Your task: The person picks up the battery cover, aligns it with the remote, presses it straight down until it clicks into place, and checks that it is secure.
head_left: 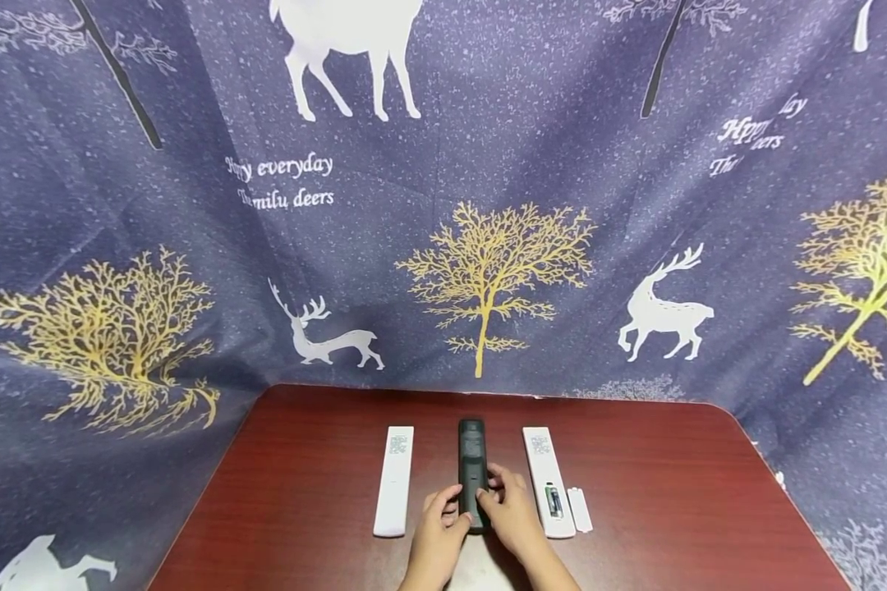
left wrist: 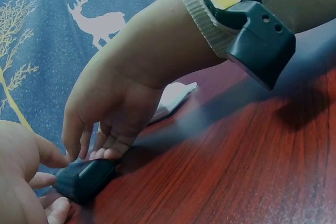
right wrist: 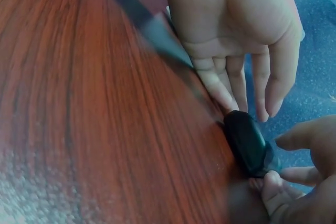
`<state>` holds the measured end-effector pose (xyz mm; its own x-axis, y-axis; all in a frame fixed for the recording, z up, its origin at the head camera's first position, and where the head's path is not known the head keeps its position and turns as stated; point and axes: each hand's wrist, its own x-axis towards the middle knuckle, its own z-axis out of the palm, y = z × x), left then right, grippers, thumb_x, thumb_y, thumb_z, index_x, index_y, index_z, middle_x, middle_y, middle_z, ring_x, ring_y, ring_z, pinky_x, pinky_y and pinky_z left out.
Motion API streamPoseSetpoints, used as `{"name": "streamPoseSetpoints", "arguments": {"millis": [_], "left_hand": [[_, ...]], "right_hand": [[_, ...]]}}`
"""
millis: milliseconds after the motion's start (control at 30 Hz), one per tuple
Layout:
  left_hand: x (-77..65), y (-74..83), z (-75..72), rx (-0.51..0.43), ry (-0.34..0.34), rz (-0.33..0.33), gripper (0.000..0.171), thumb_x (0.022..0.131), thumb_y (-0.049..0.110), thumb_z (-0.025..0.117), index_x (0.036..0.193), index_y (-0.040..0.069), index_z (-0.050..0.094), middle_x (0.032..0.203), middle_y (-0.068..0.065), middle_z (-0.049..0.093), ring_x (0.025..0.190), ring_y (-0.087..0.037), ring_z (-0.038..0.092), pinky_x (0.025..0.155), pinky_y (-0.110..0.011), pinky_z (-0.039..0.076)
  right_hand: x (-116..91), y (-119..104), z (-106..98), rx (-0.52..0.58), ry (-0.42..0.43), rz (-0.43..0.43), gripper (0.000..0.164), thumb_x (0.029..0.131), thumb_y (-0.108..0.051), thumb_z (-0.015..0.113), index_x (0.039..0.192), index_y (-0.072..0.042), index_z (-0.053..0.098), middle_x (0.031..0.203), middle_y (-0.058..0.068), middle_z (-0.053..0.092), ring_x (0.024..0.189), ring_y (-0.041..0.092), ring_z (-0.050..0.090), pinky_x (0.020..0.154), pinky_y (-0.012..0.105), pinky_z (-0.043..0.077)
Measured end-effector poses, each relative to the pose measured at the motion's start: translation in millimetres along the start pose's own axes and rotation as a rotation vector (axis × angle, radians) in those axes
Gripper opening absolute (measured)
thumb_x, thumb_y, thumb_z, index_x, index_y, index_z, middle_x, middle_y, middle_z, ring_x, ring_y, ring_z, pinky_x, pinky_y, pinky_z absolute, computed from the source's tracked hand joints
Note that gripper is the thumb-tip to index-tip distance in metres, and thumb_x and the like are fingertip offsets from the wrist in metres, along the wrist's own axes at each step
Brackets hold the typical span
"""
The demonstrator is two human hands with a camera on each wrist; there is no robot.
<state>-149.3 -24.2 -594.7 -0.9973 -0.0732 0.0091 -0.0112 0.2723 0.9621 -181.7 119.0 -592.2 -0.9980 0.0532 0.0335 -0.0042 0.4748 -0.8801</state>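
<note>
A black remote control lies back side up at the middle of the table, its far end pointing toward the wall. My left hand holds its near left side, thumb by the near end and fingers along the edge. From the right, my right hand grips it, thumb on the back and fingers curled at the right edge. In the left wrist view the near end of the black remote shows between both hands; the right wrist view shows this end too.
A white remote control lies to the left, back up. On the right, another white remote control has its compartment open with a battery inside; its white cover lies beside it. A patterned cloth hangs behind the red-brown table.
</note>
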Motion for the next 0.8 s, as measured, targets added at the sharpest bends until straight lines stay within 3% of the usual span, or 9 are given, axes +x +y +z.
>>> {"name": "streamPoseSetpoints", "arguments": {"millis": [233, 567, 800], "left_hand": [[-2.1, 9.2, -0.8, -0.098, 0.04, -0.037, 0.039, 0.084, 0.004, 0.071, 0.123, 0.004, 0.067, 0.116, -0.014, 0.059, 0.102, -0.023, 0.063, 0.08, -0.021, 0.053], [-3.8, 21.9, -3.6, -0.139, -0.025, -0.016, 0.038, 0.086, 0.002, 0.068, 0.124, 0.002, 0.065, 0.116, -0.013, 0.064, 0.099, -0.02, 0.064, 0.077, -0.02, 0.05], [-4.7, 25.0, -1.9, -0.183, -0.066, 0.0, 0.038, 0.089, 0.001, 0.065, 0.127, -0.001, 0.063, 0.118, -0.015, 0.064, 0.105, -0.026, 0.066, 0.082, -0.02, 0.053]], "right_hand": [[-3, -5, -2, 0.013, -0.003, -0.009, 0.05, 0.089, -0.013, 0.072, 0.133, 0.003, 0.057, 0.111, 0.016, 0.058, 0.084, 0.012, 0.056, 0.074, 0.02, 0.048], [-9, -18, -12, 0.017, 0.002, -0.02, 0.039, 0.089, -0.013, 0.071, 0.125, -0.001, 0.063, 0.108, 0.013, 0.063, 0.086, 0.012, 0.061, 0.075, 0.021, 0.049], [-11, -20, -19, 0.077, 0.038, -0.036, 0.03, 0.092, -0.008, 0.067, 0.121, 0.0, 0.066, 0.107, 0.015, 0.065, 0.079, 0.006, 0.061, 0.062, 0.02, 0.052]]}}
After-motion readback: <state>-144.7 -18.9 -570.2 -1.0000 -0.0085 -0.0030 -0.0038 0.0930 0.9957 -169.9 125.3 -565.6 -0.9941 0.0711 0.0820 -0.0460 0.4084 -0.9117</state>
